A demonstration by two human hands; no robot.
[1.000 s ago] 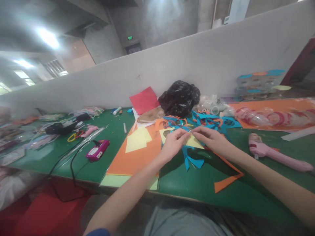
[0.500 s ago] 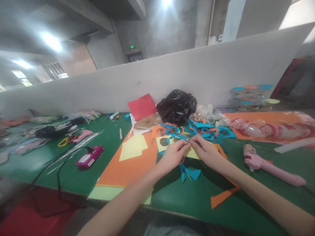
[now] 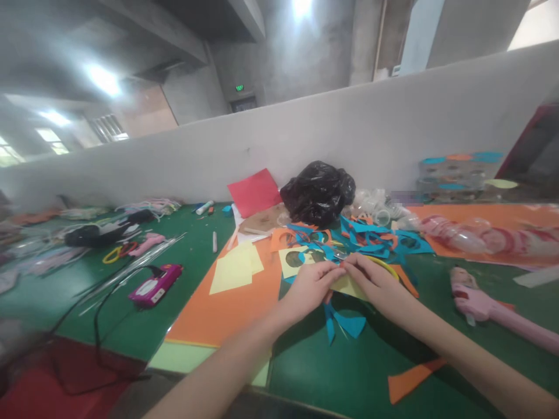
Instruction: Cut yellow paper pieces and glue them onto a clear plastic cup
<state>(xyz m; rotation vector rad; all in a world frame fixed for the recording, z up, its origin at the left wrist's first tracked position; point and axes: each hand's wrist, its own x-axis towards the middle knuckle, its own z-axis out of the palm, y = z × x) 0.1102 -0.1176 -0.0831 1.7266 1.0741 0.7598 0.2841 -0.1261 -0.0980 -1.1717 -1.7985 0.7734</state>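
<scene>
The yellow paper (image 3: pixel 349 287) looks matt, the black plastic bag (image 3: pixel 318 195) glossy and wrinkled.

Lamps (image 3: pixel 103 80) glare under a dim ceiling (image 3: pixel 48 52); the left edge blurs.

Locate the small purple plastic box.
On the head view's left, the small purple plastic box lies on the green tabletop, left of the large orange paper sheet.
</scene>
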